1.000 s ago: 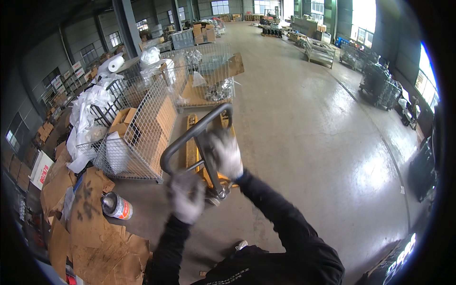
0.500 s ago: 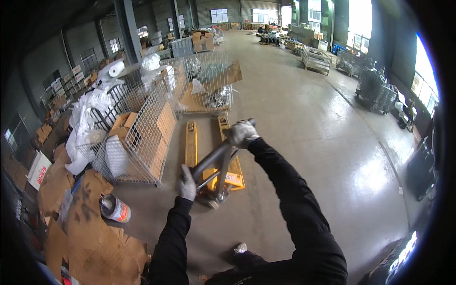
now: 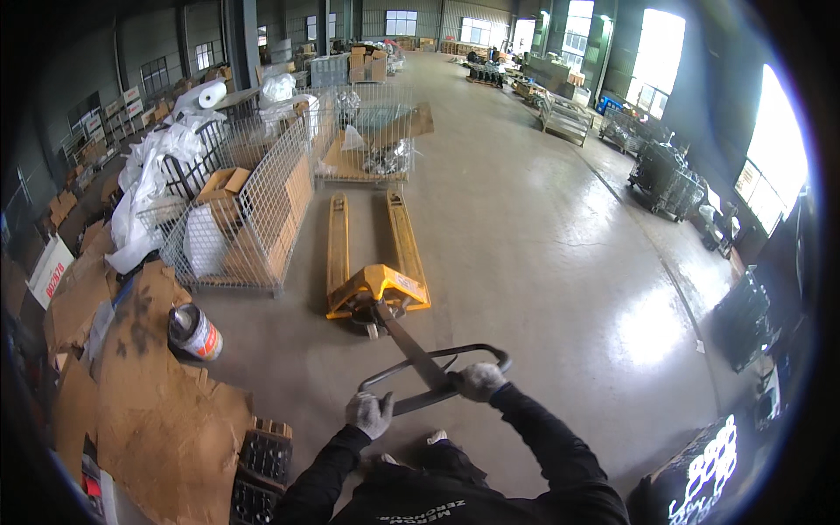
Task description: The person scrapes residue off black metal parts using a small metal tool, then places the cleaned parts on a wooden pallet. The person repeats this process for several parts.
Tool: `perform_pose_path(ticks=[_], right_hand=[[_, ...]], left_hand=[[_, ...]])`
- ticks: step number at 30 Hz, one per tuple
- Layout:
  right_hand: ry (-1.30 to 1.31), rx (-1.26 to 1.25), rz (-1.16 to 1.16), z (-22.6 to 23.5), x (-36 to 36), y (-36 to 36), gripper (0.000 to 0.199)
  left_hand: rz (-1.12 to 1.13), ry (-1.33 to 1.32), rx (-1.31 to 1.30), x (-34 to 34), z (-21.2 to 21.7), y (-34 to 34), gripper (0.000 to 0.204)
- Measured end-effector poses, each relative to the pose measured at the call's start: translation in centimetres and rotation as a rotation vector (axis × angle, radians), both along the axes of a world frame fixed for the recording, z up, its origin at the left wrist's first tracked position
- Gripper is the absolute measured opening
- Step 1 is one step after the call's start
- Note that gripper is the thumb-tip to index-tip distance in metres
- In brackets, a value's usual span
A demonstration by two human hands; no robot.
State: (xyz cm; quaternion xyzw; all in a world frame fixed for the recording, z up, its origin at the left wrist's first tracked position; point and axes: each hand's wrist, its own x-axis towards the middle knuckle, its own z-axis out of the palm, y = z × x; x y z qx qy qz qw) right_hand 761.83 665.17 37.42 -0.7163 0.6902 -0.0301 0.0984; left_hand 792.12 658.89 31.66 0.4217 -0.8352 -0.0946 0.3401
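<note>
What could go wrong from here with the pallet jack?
1. The yellow pallet jack has its forks close beside a wire cage; a skewed move might snag it.
2. Both hands, left hand and right hand, grip the looped handle near the person's feet, so the jack could roll onto them.

Two gloved hands closed in fists ahead of the body, left hand (image 3: 369, 413) at eleven o'clock, right hand (image 3: 479, 381) at one o'clock and slightly farther out, both dark-sleeved forearms angled forward, elbows bent
</note>
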Motion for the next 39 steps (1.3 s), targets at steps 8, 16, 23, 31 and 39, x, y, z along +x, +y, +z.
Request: perform_pose_path(ticks=[8,16,23,31,39], right_hand=[[-0.074,0.069,-0.073,-3.2,4.3,11.0,0.042],[-0.082,0.046,-0.042,0.7,4.6,23.6,0.048],[-0.214,-0.255,0.202,7.9,6.6,27.9,0.018],[0.020,-0.722,0.067,16.3,6.9,28.1,0.006],[0.107,-0.868,-0.079,18.1,8.9,27.8,0.008]], left_hand=[[0.048,-0.092,0.077,3.3,-5.0,10.7,0.053],[0.033,0.030,0.116,3.5,-1.5,23.3,0.051],[0.190,0.095,0.182,7.5,6.8,26.8,0.042],[0.209,0.336,-0.026,7.7,14.7,24.8,0.047],[0.051,0.514,0.087,8.2,19.0,25.1,0.054]])
